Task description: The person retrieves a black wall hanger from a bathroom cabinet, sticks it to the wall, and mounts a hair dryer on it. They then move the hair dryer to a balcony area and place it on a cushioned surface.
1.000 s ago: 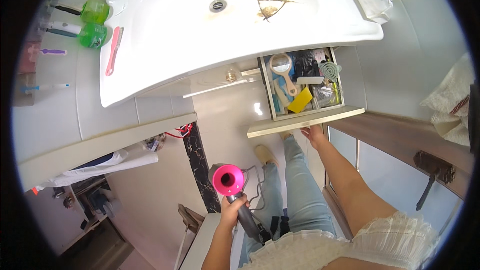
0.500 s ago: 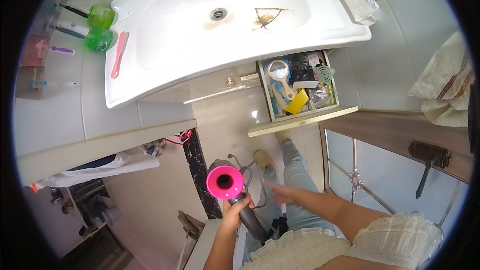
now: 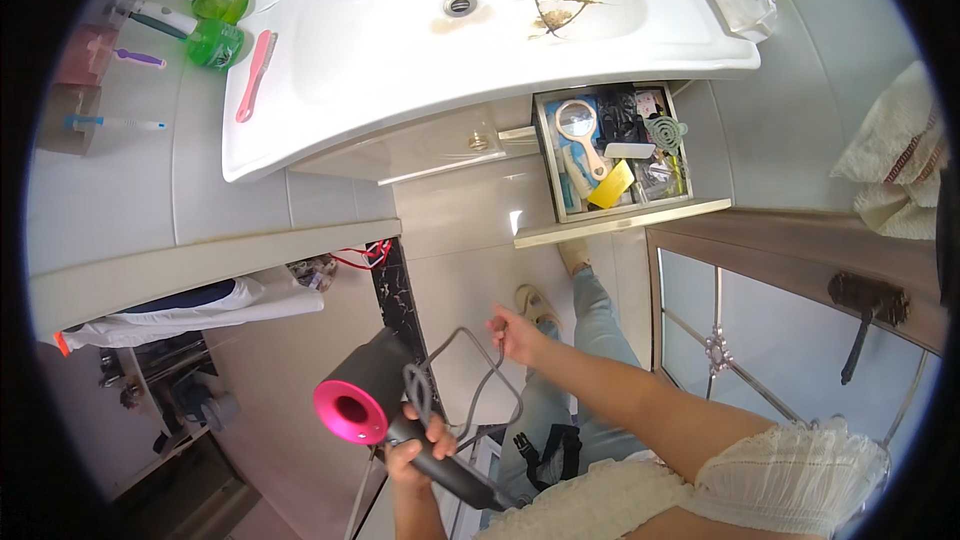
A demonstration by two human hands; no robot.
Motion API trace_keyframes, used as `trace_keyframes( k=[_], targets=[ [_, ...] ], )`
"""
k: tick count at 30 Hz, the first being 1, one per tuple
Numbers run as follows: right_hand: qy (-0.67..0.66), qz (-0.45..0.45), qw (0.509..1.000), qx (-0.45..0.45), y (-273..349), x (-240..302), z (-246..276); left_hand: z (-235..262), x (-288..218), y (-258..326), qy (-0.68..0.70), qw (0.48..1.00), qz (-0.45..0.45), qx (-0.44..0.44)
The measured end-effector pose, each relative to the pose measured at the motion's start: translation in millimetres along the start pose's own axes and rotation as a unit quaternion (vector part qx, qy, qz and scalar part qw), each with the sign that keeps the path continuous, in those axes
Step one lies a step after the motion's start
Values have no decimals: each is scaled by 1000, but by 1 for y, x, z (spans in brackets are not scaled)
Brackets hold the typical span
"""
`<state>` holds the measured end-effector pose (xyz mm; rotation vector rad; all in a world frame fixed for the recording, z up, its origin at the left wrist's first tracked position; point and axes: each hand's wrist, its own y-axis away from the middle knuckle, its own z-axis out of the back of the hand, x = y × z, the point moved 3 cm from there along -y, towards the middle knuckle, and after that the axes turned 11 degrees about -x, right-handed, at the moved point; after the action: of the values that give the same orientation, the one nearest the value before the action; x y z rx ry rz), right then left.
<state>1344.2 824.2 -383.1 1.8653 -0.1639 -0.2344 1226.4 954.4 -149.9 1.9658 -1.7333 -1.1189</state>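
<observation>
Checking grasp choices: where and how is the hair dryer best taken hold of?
Probably by the straight handle of the hair dryer, coming from below in the picture, where the left grip wraps it. The handle is slim; the head, with its pink ring, is far wider. The cord loops on the upper right, so that side might snag.

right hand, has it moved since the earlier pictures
Yes. Judged against the open drawer's front panel, the right hand has moved away, leftward and back toward the body; it is now to the right of the hair dryer.
</observation>
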Motion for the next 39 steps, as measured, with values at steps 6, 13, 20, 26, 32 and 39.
trace_keyframes(
  k=[6, 13, 20, 26, 32, 39],
  targets=[
    [-11, 60, 994, -93, -13, 17, 48, 36, -51, 18, -37, 977, -142, -158],
    [472, 258, 842, 40, 54, -1, 37, 59, -37, 0, -85, 955, -127, -254],
    [559, 523, 618, 177, 156, -10, -45, 34, 41, -32, -44, 987, 16, -152],
    [625, 513, 564, 168, 170, 14, -40, 15, 47, -44, 50, 995, 10, -84],
    [579, 602, 523, 169, 168, 47, -25, 13, 49, -53, -10, 996, 13, -89],
    [505, 747, 404, -151, 178, 255, -18, 15, 57, -54, -33, 989, 6, -143]
  ],
)
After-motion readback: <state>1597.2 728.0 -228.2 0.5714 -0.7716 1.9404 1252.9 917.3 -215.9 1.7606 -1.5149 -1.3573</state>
